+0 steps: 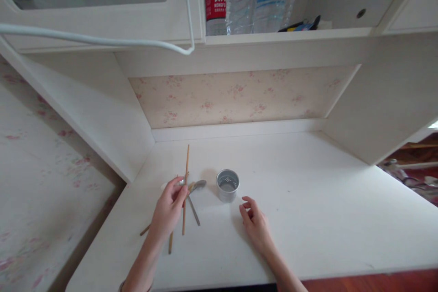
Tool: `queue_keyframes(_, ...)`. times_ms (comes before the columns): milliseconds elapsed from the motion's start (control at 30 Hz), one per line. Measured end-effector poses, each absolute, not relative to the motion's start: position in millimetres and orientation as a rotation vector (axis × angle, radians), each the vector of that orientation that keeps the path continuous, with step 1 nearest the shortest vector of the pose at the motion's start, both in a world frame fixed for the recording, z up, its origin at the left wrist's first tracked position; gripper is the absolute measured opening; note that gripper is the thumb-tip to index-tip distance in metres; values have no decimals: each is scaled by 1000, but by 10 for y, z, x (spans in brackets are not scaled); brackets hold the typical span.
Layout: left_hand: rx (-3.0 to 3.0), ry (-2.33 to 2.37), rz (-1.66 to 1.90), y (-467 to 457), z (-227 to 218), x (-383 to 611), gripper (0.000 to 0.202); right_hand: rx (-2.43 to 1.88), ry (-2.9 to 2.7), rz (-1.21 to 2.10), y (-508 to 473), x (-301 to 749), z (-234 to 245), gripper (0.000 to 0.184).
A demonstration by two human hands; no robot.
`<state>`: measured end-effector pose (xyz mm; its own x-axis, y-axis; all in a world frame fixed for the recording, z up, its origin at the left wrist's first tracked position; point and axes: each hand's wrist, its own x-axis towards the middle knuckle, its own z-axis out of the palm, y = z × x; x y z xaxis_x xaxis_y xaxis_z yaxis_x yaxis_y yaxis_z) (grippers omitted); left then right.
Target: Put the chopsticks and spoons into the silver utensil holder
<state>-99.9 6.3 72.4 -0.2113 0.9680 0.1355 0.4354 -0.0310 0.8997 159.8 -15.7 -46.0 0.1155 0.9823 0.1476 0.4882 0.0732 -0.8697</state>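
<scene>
A thin wooden chopstick point(187, 162) is pinched between the thumb and fingers of my left hand point(169, 205), its long axis pointing away from me. Under and beside that hand lies a small pile: a metal spoon point(198, 185), a metal utensil handle point(194, 212) and more chopsticks point(170, 244), partly hidden by the hand. To the right stands a metal cup point(227, 187) with small holes in its base, upright and open at the top. My right hand point(256, 226) is just right of the cup, apart from it, with loosely curled fingers and nothing in them.
The white desktop point(308, 210) carries all these things. Side panels point(386, 96) and a floral back wall point(236, 98) enclose it. Overhead, a shelf point(290, 36) holds plastic bottles point(241, 2), and a white cable point(102, 39) hangs at the upper left.
</scene>
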Motion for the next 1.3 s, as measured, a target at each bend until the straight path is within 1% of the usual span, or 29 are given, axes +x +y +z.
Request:
queue_keyframes(100, 1396, 1482, 1262, 149, 833, -862, 51, -1555, -1496, 723, -158, 1589, -436, 32)
queue_keyframes(200, 1375, 1385, 1280, 270, 976, -689, 53, -1559, -1492, 710, -152, 1590, -418, 32)
queue_keyframes(267, 1383, 1276, 1302, 358, 1074, -559, 50, -1558, -1493, 706, -145, 1593, -412, 31)
queue_keyframes(400, 1358, 1136, 1365, 525, 1172, -325, 39, -1559, -1514, 720, -140, 1597, -392, 29)
queue_keyframes(500, 1368, 1140, 1360, 621, 1131, -213, 34, -1559, -1518, 727, -141, 1595, -373, 28)
queue_keyframes(600, 1454, 1237, 1313, 690, 1033, -153, 35, -1557, -1518, 729, -133, 1597, -367, 28)
queue_keyframes(733, 1702, 1355, 1229, 757, 889, -125, 34, -1552, -1514, 703, -108, 1605, -376, 28)
queue_keyframes(1033, 2121, 1417, 1010, 928, 644, -107, 31, -1530, -1538, 695, -96, 1619, -373, 27)
queue_keyframes(1300, 2145, 1457, 965, 998, 580, -83, 27, -1511, -1544, 702, -102, 1610, -353, 24)
